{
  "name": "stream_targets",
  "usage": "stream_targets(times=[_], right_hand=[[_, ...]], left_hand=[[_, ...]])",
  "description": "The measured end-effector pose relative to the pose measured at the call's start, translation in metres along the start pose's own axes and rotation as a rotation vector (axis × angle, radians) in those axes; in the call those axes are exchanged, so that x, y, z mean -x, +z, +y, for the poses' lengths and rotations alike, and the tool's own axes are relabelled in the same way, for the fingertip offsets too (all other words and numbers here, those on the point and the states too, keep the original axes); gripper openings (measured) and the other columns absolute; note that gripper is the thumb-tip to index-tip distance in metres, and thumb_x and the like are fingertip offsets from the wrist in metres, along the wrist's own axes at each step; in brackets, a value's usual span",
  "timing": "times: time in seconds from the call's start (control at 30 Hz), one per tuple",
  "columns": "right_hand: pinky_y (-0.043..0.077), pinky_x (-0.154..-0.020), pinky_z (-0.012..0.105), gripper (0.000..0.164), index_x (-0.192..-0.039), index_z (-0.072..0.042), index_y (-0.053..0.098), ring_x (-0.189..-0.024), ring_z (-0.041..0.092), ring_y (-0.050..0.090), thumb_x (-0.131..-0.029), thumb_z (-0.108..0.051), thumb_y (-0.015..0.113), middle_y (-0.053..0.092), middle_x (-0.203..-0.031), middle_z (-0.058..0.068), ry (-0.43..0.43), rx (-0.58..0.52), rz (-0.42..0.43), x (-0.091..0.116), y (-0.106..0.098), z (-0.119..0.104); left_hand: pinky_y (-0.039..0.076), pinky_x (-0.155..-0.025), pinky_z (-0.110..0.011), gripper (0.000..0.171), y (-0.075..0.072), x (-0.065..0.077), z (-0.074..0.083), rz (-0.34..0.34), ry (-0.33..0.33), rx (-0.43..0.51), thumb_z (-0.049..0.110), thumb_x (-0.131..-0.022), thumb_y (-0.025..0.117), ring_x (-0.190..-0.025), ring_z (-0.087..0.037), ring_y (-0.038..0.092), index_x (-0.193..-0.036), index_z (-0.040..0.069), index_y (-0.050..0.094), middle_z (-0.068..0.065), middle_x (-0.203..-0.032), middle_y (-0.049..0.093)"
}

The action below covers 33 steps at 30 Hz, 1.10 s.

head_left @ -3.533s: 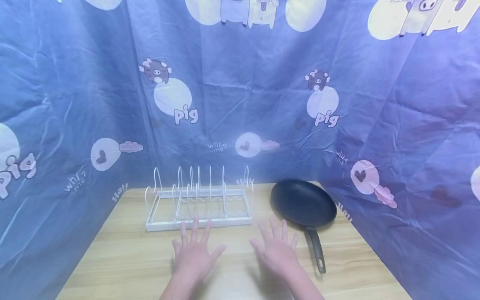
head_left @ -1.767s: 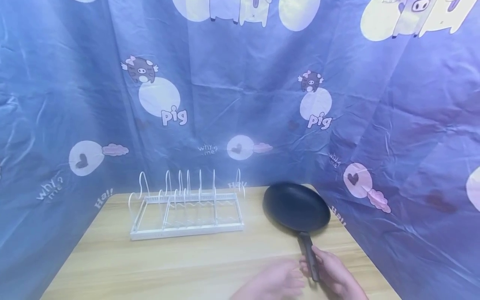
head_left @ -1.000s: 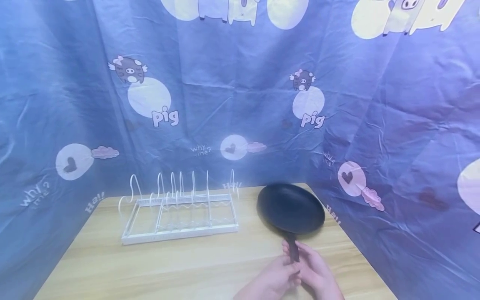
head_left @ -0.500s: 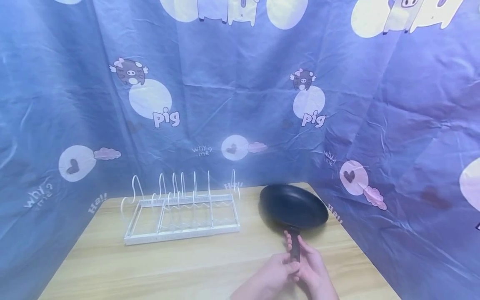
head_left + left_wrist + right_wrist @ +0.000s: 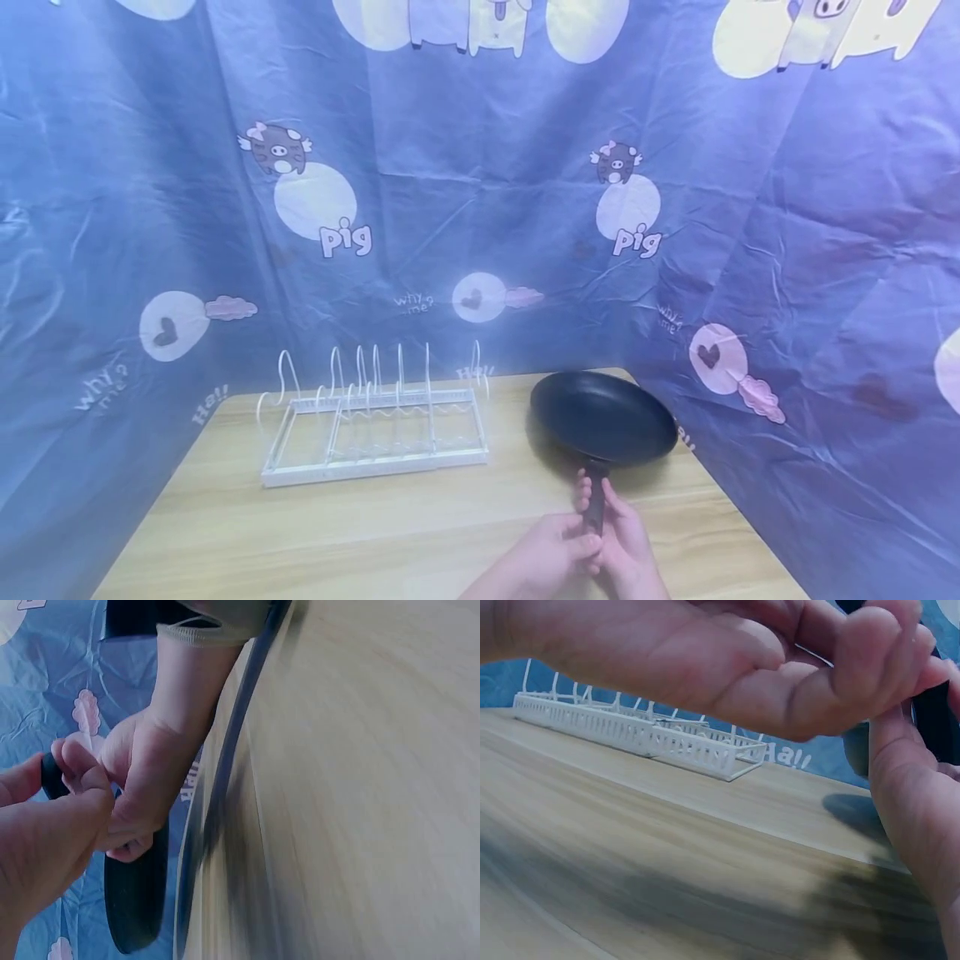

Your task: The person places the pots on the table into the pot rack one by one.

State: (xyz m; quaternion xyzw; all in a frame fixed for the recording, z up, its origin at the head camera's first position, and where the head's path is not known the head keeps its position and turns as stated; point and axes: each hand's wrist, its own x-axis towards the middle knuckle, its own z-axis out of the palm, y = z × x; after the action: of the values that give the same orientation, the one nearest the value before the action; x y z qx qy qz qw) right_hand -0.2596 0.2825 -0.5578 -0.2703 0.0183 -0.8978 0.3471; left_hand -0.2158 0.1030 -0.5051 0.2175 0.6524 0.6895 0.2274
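A black frying pan (image 5: 600, 412) sits at the right of the head view, tilted, its handle (image 5: 596, 504) pointing toward me. My right hand (image 5: 628, 546) holds the handle from the right side, fingers curled beneath it. My left hand (image 5: 555, 550) grips the handle's near end from the left, its thumb across it. The right wrist view has the pan's shadow (image 5: 855, 810) on the table apart from the pan, so it appears raised. The left wrist view catches my left hand (image 5: 52, 832) and right hand (image 5: 161, 765) close together; they hide most of the handle.
A white wire pan rack (image 5: 375, 475) with several upright dividers stands at the left back of the wooden table (image 5: 337, 533). Blue printed curtains (image 5: 420, 208) enclose the table at the back and both sides.
Both hands were flat and spread near the table's middle. The right hand took the handle first, then the left joined it. The pan's handle swung left and the pan tilted slightly up.
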Motion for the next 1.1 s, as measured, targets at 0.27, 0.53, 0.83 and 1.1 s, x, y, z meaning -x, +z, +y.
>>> stream_targets(times=[0.27,0.53,0.83,1.1], right_hand=[[0.045,-0.113,0.025,0.056,-0.145,-0.007,0.047,-0.124,0.019,0.061,-0.111,-0.028,0.008,0.062,-0.134,0.009,-0.021,0.161,0.005,-0.01,0.015,0.006],[0.044,-0.116,0.029,0.061,-0.145,-0.008,0.047,-0.127,0.02,0.06,-0.109,-0.02,0.0,0.061,-0.136,0.01,-0.011,0.296,-0.01,-0.032,0.033,0.014],[0.048,-0.112,0.033,0.058,-0.137,-0.01,0.052,-0.122,0.021,0.062,-0.109,-0.014,0.001,0.063,-0.13,0.01,-0.047,0.416,0.071,-0.05,0.051,0.024],[0.052,-0.107,0.036,0.038,-0.128,-0.016,0.045,-0.114,0.022,0.065,-0.109,-0.007,0.013,0.066,-0.121,0.011,-0.071,0.55,0.2,-0.065,0.067,0.03]], left_hand=[[0.051,-0.077,-0.018,0.019,-0.016,0.016,0.013,-0.042,0.092,-0.246,0.028,-0.097,0.06,-0.079,0.003,0.061,-0.101,0.012,0.07,0.01,-0.082,0.068],[0.052,-0.072,-0.018,0.021,-0.023,0.028,0.029,0.063,0.023,-0.216,0.024,-0.09,0.071,-0.078,0.0,0.062,-0.107,0.012,0.07,0.01,-0.087,0.071],[0.055,-0.078,-0.02,0.025,-0.038,0.044,0.043,0.139,0.075,-0.286,0.033,-0.086,0.077,-0.09,0.001,0.068,-0.108,0.02,0.074,0.01,-0.098,0.077],[0.06,-0.077,-0.026,0.035,-0.044,0.056,0.046,0.3,0.074,-0.276,0.034,-0.078,0.085,-0.087,-0.007,0.073,-0.108,0.019,0.073,0.003,-0.101,0.078]])
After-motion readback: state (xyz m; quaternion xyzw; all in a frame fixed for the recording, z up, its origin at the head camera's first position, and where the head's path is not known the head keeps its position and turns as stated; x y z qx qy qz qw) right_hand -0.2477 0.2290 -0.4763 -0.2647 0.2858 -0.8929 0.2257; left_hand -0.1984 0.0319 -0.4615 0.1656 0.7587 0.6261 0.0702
